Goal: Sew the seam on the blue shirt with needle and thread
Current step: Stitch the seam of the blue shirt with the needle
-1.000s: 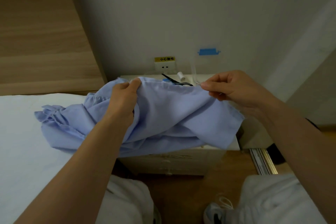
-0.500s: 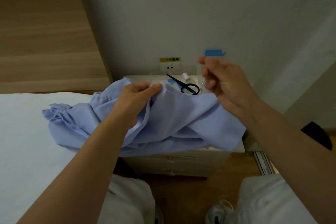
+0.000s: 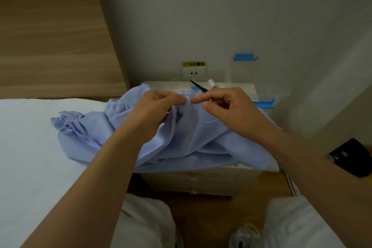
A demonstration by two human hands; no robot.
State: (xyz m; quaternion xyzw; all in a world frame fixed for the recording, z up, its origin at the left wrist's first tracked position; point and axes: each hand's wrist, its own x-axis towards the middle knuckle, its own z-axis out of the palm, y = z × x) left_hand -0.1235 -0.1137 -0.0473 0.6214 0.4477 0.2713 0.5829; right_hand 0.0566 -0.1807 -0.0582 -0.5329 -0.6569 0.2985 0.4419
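The left hand (image 3: 159,106) is pinching a raised fold of the blue shirt (image 3: 201,143), which is draping over the tabletop's (image 3: 248,89) front edge. The right hand (image 3: 227,104) is pressing thumb to forefinger beside the fold, but I cannot tell what it holds.

The left hand (image 3: 155,107) grips a raised fold of the blue shirt (image 3: 193,139); the right hand (image 3: 229,106) pinches just beside it.

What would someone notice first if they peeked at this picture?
The blue shirt in the middle, draped from the white bed onto a nightstand. The left hand bunches its top edge, and the right hand, fingers curled, touches the cloth beside it; any needle is too small to see. Behind them lie black scissors and a white thread spool.
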